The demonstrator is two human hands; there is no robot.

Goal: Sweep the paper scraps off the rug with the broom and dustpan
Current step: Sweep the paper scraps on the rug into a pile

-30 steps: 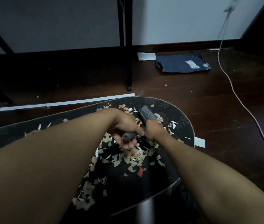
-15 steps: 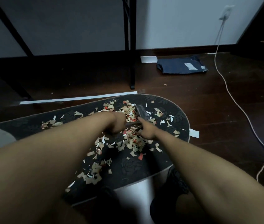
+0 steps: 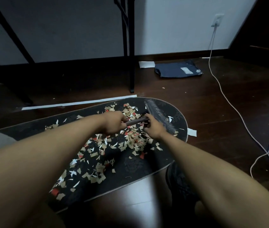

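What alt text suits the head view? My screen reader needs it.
Both hands grip a small broom over a dark rug littered with paper scraps: left hand on the handle, right hand beside the bristles.

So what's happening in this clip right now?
A person is crouched over a dark rug covered in paper scraps. The left hand is closed round the handle of a small broom, and the right hand rests on it near the brush head, which sits at the rug's far edge. Most scraps are spread across the rug. No dustpan is in view.
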